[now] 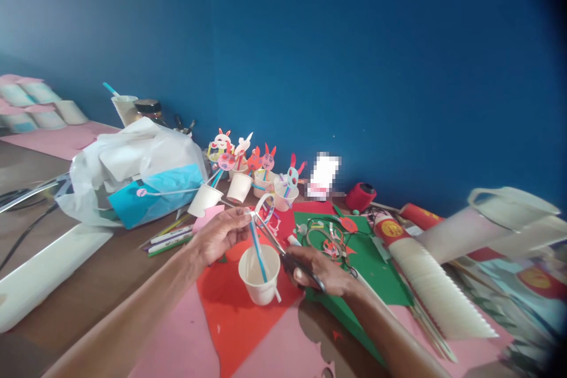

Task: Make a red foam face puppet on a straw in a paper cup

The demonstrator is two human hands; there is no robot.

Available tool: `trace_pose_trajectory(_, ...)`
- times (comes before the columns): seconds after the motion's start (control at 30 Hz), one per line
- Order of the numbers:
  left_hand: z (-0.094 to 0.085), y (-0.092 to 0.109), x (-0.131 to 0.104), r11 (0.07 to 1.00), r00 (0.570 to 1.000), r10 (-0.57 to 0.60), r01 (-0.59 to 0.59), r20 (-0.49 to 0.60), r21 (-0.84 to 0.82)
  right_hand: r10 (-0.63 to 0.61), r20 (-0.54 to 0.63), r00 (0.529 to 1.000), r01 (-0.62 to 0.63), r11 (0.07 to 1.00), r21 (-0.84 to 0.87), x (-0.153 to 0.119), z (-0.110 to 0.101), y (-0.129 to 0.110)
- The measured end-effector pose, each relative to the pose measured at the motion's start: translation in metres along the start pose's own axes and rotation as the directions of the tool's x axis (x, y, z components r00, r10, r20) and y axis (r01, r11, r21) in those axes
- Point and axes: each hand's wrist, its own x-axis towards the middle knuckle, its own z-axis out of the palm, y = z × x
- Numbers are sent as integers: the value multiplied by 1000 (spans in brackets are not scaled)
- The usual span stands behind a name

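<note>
My left hand (224, 230) pinches the top of a blue-and-white striped straw (258, 251), which stands inside a white paper cup (257, 292). A curled white paper strip (271, 196) rises beside those fingertips. In my right hand (325, 271) is a pair of scissors (277, 240) with dark handles, its blades pointing up toward the straw's top; whether they touch it, I cannot tell. The cup rests on red paper (230, 301), with a small white tab sticking out at its lower right side.
Behind my hands stand several cups with paper animal faces on straws (268, 159). Markers (170, 239) and a plastic bag (137, 159) lie left. Green paper (381, 271) with scraps, a red thread spool (361, 196) and a stack of cups (438, 283) are at right.
</note>
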Motion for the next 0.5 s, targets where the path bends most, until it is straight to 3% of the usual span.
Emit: trace_pose_trajectory(0.5, 10, -6, -2, 999, 998, 31, -31, 59, 8, -39, -99, 994, 34, 998, -55, 16, 9, -1)
